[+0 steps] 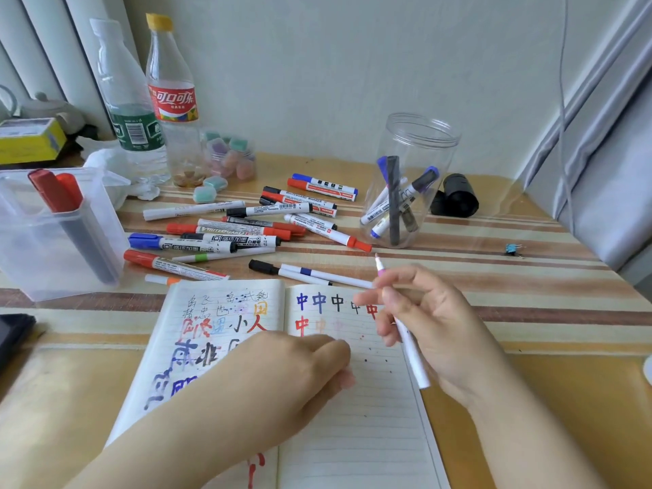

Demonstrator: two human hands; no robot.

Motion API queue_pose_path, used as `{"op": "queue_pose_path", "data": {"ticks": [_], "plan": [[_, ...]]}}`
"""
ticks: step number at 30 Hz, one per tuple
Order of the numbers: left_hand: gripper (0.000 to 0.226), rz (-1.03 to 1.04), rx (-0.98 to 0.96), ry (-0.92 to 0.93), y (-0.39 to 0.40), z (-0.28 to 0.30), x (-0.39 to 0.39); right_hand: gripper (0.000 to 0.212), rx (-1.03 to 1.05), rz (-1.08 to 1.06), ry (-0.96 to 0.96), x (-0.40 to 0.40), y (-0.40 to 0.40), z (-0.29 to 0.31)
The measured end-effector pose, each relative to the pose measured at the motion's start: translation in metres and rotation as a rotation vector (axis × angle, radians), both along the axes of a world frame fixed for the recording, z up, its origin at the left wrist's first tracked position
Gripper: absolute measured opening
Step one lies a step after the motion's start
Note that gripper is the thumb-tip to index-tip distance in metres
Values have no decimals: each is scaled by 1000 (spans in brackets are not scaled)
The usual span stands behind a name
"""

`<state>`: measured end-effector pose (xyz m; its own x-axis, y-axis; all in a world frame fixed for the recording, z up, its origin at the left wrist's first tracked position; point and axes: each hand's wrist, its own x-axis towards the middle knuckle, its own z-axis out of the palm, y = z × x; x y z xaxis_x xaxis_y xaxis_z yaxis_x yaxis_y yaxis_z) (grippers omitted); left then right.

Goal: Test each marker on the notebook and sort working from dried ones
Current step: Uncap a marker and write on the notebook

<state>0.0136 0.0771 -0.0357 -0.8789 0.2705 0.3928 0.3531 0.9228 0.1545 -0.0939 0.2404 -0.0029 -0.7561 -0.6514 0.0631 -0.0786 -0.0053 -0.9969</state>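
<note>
An open lined notebook (352, 435) lies in front of me, its pages marked with coloured test characters. My right hand (427, 333) holds a thin white marker (412, 358), uncapped, with its pink tip pointing up and away above the page. My left hand (303, 368) rests on the notebook with fingers curled; whether it holds a cap I cannot tell. Several loose markers (254, 227) lie in a heap behind the notebook. A round clear jar (409, 153) at the right holds several markers. A clear square tub (53, 262) at the left holds red markers.
Two plastic bottles (155, 111) and a small jar of pastel erasers (229, 157) stand at the back by the wall. A black cylinder (458, 195) lies behind the round jar. A small blue clip (511, 249) sits at the right, a dark object (14, 333) at the left edge.
</note>
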Motion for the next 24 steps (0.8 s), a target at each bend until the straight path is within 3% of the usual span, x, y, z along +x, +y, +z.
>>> {"op": "queue_pose_path", "data": {"ticks": [3, 5, 9, 11, 15, 19, 24], "plan": [[50, 59, -115, 24, 5, -5, 0, 29, -54, 30, -352, -1, -5, -5], [40, 74, -147, 37, 6, -7, 0, 31, -75, 59, -473, -1, -10, -9], [37, 66, -162, 39, 8, -10, -2, 14, 152, 40, -207, 2, -14, -19], [41, 50, -157, 40, 9, -13, -3, 23, 235, -1, -86, 1, -13, -22], [58, 40, -151, 60, 11, -19, -4, 26, 258, -108, 39, -2, -12, -25], [57, 33, -135, 68, 11, -19, -4, 28, 299, -178, 212, -4, -12, -35], [57, 37, -135, 68, 11, -19, -6, 23, 315, -227, 295, -6, -11, -43]]}}
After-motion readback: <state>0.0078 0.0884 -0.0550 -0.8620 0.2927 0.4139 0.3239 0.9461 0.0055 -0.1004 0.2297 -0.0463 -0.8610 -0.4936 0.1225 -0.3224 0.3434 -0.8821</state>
